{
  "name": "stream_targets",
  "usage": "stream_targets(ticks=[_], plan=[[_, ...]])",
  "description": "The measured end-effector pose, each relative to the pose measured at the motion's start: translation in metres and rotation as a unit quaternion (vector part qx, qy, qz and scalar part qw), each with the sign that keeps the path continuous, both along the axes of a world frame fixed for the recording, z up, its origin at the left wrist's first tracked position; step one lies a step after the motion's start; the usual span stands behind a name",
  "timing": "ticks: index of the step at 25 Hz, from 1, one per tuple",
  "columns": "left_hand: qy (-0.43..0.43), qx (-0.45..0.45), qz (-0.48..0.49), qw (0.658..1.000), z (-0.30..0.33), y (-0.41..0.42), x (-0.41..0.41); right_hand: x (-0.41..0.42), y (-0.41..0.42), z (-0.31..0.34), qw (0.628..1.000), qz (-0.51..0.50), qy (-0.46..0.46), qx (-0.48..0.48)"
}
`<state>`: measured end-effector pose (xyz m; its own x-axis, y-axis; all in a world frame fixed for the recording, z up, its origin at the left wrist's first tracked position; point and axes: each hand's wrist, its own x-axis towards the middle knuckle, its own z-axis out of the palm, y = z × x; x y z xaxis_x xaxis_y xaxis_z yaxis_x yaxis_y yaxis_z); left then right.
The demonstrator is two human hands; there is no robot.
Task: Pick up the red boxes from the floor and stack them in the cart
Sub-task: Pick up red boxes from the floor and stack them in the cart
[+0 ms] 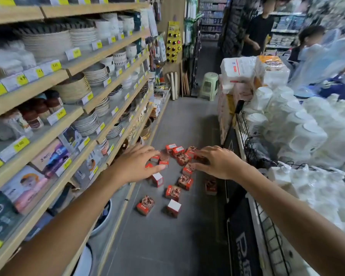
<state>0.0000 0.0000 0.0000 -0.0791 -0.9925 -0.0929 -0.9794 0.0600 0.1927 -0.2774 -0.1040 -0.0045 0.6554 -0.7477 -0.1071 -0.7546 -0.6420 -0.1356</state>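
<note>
Several small red boxes (173, 193) lie scattered on the grey aisle floor ahead of me, some showing a white side. My left hand (136, 164) stretches out above the left part of the pile, fingers apart and holding nothing. My right hand (217, 163) hangs over the right part of the pile, fingers spread and curled downward, also holding nothing. Both hands are above the boxes and apart from them. A black wire cart (245, 132) stands at the right, filled with white cups and bagged goods.
Wooden shelves (72, 124) of plates and bowls line the left side. A green plastic stool (209, 85) stands at the aisle's far end. Two people (259, 30) are in the background at upper right. Stacked packaged goods (237, 70) sit beside the cart.
</note>
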Motion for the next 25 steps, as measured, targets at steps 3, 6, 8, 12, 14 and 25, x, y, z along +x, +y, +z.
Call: stream_targets(ticks=[3,6,8,12,14,25], plan=[[-0.018,0.021,0.009,1.000,-0.013,-0.035,-0.013,-0.017,-0.033,-0.018,1.000,-0.011,-0.014,0.017],[-0.017,0.019,0.013,1.000,-0.032,-0.081,-0.029,-0.041,-0.076,-0.042,0.999,-0.011,-0.015,0.034],[-0.003,0.015,0.017,1.000,-0.044,-0.112,-0.043,-0.055,-0.110,-0.059,0.999,-0.012,-0.013,0.045],[0.011,0.028,0.024,0.999,-0.074,-0.149,-0.061,-0.062,-0.161,-0.089,0.997,-0.004,-0.017,0.072],[0.032,0.037,0.037,0.998,-0.096,-0.164,-0.055,-0.053,-0.184,-0.107,0.996,0.007,-0.015,0.085],[0.147,0.110,0.103,0.978,-0.239,-0.284,0.040,0.051,-0.323,-0.221,0.981,0.006,0.026,0.194]])
